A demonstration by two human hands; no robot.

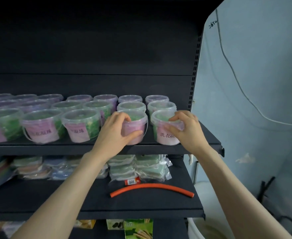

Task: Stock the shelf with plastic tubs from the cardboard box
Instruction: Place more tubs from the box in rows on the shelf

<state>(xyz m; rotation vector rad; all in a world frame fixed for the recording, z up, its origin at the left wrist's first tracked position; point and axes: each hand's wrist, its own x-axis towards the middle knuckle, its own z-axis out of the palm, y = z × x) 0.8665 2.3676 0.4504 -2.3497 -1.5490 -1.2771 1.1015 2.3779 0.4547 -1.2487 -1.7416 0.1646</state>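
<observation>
Placing step. Left hand point(114, 131) fingers curl round front-row tub point(136, 130). Right hand point(187, 130) fingers grip rim of end tub point(164, 135), at its 3 o'clock. Both tubs stand at shelf point(38, 148) front edge. Next, likely: release, turn labels forward, fetch more from box, which is not in view.

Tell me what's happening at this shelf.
A person is stocking the shelf with plastic tubs. The left hand grips the front-row tub second from the right, and the right hand grips the rightmost tub. Both tubs stand at the front edge. Rows of other tubs fill the shelf beside and behind them. The cardboard box is not in view.
</observation>
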